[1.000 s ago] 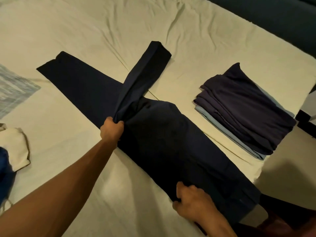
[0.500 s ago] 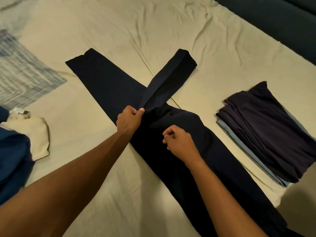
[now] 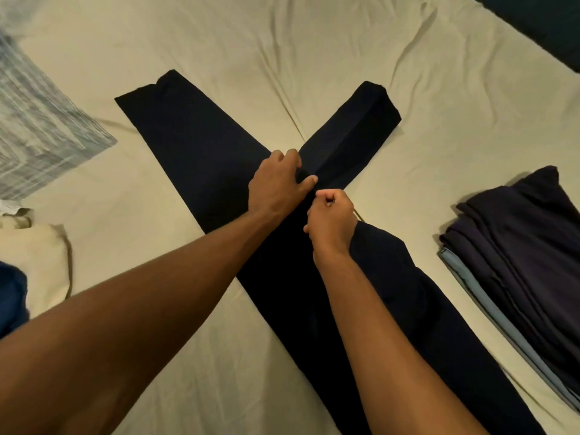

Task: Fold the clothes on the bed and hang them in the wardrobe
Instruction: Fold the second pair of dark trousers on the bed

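Gripping the dark trousers [image 3: 201, 142] at the point where one leg crosses over the other, the left hand [image 3: 277, 180] pinches the cloth while the right hand [image 3: 331, 219], fingers curled, seems to nip the fabric just beside it. They lie spread on the bed [image 3: 314, 42], not yet folded; a folded stack [image 3: 518, 246] sits to the right, and nothing shown is hung yet

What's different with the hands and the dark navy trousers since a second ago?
The right hand left the trousers' near end and came up beside the left hand, fingers curled at the fabric where the legs cross. The left hand keeps its grip on the splayed leg of the dark navy trousers. The folded dark pile stayed put.
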The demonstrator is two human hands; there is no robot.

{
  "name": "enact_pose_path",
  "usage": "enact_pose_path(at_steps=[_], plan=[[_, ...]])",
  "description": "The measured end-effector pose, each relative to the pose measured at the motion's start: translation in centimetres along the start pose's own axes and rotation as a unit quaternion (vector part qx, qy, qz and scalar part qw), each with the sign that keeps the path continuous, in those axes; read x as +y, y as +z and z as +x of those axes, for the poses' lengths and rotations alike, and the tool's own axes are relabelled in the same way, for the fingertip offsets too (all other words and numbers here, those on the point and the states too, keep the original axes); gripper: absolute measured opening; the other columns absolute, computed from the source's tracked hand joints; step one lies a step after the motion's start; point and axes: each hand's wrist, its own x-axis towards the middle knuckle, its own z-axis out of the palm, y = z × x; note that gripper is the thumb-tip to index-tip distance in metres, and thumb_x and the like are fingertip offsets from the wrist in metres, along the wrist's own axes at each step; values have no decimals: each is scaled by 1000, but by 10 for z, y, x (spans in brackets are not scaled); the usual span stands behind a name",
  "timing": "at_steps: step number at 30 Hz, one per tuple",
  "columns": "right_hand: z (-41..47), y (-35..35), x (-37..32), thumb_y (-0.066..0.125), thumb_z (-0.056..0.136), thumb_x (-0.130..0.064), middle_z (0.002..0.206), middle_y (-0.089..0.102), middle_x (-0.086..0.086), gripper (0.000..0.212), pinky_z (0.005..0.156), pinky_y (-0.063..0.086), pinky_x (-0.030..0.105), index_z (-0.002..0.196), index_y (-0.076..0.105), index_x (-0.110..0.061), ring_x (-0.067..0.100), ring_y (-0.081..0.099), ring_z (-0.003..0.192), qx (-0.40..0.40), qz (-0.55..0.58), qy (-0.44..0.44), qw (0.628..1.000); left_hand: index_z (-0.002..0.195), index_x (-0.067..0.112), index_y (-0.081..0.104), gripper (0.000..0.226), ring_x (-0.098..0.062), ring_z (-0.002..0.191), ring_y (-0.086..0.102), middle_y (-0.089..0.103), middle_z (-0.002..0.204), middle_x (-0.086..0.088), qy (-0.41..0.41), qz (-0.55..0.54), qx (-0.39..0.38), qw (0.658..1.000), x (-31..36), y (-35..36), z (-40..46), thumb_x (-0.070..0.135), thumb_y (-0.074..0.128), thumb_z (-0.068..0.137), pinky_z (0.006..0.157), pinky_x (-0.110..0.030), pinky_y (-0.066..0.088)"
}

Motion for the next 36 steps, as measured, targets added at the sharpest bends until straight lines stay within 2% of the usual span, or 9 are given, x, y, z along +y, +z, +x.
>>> enact_pose_path(at_steps=[7, 11, 14, 18, 22, 26, 32, 34, 36], plan=[[0, 8, 4, 51, 96, -26, 100, 69, 0, 14, 84, 57, 48, 106, 61, -26, 25, 67, 93, -29, -44, 2, 999, 119, 15, 50, 40, -25, 96, 57, 55, 115, -7, 64, 65, -39, 995, 29, 31, 58, 45, 60, 94, 73, -38, 48], [-12, 10, 1, 49, 101, -26, 109, 66, 5, 18, 89, 50, 44, 114, 60, -19, 25, 61, 102, -27, -106, -29, 994, 109, 12, 54, 20, -27, 86, 60, 57, 94, -4, 78, 55, -18, 995, 35, 31, 70, 28, 44, 104, 67, -35, 36], [-18, 20, 0, 52, 100, -29, 100, 70, 2, 19, 81, 51, 40, 117, 58, -23, 24, 65, 95, 5, -158, -116, 981, 104, 9, 60, 22, -25, 84, 59, 64, 91, -6, -7, -88, 87, 992, 23, 6, 77, 27, 47, 102, 70, -35, 37], [-33, 40, 6, 55, 98, -27, 83, 68, -4, 16, 62, 44, 29, 112, 61, -25, 15, 63, 75, 3, -189, -296, 936, 92, 14, 57, 15, -20, 86, 55, 61, 89, -1, -226, -218, 222, 923, -52, -37, 72, 25, 49, 98, 73, -27, 35], [-42, 59, 16, 49, 99, -33, 92, 64, -6, 16, 59, 47, 29, 108, 59, -23, 13, 62, 77, -112, -306, -361, 874, 86, 17, 56, 12, -27, 76, 57, 59, 90, -6, -424, -276, 200, 839, -134, -47, 42, 23, 48, 91, 68, -35, 48], [-41, 71, 25, 50, 100, -42, 105, 58, -2, 25, 60, 37, 29, 115, 54, -22, 17, 58, 89, -140, -401, -355, 833, 76, 22, 47, 33, -20, 65, 55, 58, 83, -4, -389, -330, 151, 847, -143, -59, 63, 51, 58, 87, 61, -34, 51], [-40, 77, 28, 51, 96, -55, 105, 53, -6, 35, 59, 37, 27, 111, 50, -24, 14, 56, 87, -121, -417, -353, 828, 119, 12, 58, 55, -19, 90, 56, 58, 108, -3, -372, -312, 119, 866, -156, -67, 105, 57, 62, 89, 75, -32, 45], [-39, 82, 33, 61, 90, -53, 92, 54, -6, 33, 50, 33, 25, 100, 53, -24, 13, 55, 73, -109, -428, -373, 816, 110, 14, 62, 37, -17, 84, 54, 57, 100, -2, -375, -305, 118, 867, -163, -68, 116, 46, 65, 91, 72, -31, 44], [-37, 86, 35, 74, 82, -39, 76, 52, -7, 27, 42, 26, 22, 85, 52, -23, 10, 49, 58, -76, -429, -404, 805, 78, 21, 56, 19, -18, 74, 49, 52, 83, -3, -358, -316, 149, 866, -167, -74, 125, 31, 64, 92, 65, -30, 43]])
